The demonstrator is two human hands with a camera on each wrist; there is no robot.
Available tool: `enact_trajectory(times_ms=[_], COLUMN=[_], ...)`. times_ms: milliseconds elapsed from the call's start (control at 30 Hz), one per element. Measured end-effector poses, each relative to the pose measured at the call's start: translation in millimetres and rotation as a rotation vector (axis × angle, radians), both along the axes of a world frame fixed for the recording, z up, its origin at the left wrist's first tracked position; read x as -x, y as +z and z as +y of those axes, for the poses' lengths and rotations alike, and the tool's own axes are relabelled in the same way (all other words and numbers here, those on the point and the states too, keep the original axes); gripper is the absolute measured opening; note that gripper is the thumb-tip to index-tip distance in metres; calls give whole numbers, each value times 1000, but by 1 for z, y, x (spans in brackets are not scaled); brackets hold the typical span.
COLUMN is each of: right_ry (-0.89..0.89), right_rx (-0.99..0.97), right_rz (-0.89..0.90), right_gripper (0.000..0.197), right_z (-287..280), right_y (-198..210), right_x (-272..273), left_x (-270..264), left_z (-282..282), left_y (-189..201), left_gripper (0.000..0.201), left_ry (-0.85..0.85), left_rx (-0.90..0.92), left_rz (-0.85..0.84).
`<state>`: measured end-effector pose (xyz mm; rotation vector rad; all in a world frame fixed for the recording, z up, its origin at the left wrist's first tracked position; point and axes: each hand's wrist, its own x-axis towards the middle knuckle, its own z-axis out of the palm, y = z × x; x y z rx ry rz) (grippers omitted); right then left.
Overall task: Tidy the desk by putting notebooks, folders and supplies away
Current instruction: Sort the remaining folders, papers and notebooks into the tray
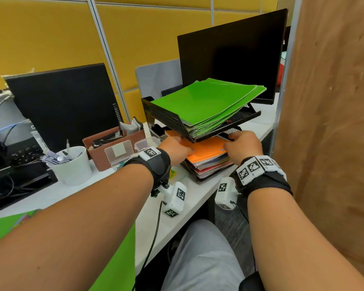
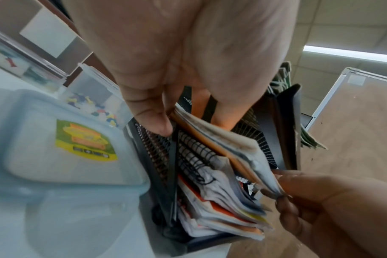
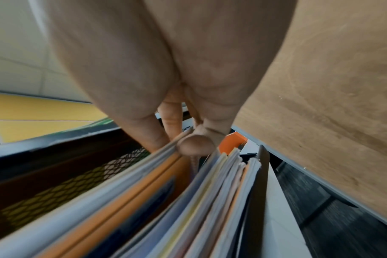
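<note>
A black mesh tiered tray [image 1: 166, 117] stands on the white desk, with green folders [image 1: 206, 101] on its top tier. Its lower tier holds a stack of notebooks [image 1: 208, 168] topped by an orange notebook [image 1: 204, 148]. My left hand [image 1: 178, 148] grips that notebook's left edge, thumb [image 2: 159, 124] under it and fingers on top. My right hand [image 1: 239, 144] pinches its near right corner; the thumb [image 3: 196, 144] presses on the page edges. The notebook [image 2: 212, 139] sits partly inside the tier, slightly lifted from the stack. Both hands' fingertips are hidden under the upper tier in the head view.
Left of the tray are clear plastic boxes [image 1: 119, 152], a brown organiser [image 1: 105, 158] and a white cup of pens [image 1: 74, 166]. Two dark monitors [image 1: 229, 55] stand behind. A brown partition [image 1: 334, 122] closes the right side. Another green folder [image 1: 0, 227] lies near left.
</note>
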<state>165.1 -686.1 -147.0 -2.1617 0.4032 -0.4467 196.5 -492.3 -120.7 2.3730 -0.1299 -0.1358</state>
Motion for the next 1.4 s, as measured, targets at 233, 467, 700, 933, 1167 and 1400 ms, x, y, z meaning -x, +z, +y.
enact_trajectory(times_ms=[233,467,700,933,1167,1400], right_ry=[83,116,229,362,412,432], right_rx=[138,414,575,738,860,900], right_rz=[110,307,352,358,392,415], right_gripper=[32,40,76,93,67,61], right_z=[1,19,32,20,23,21], right_y=[-2,8,7,-1,18,24], right_x=[-2,1,-7,-22,-9,-12], left_x=[1,11,11,12,13,14], left_z=[0,-2,4,9,11,6], left_y=[-8,-11,-18,-4,-5,-10], left_gripper=[86,85,91,67,65,58], left_ry=[6,-117,-174,-233,-183,-110], left_rx=[-148,-94,-267,-332,-357,-292], left_rz=[-104,-32,-128,-149,-163,-194])
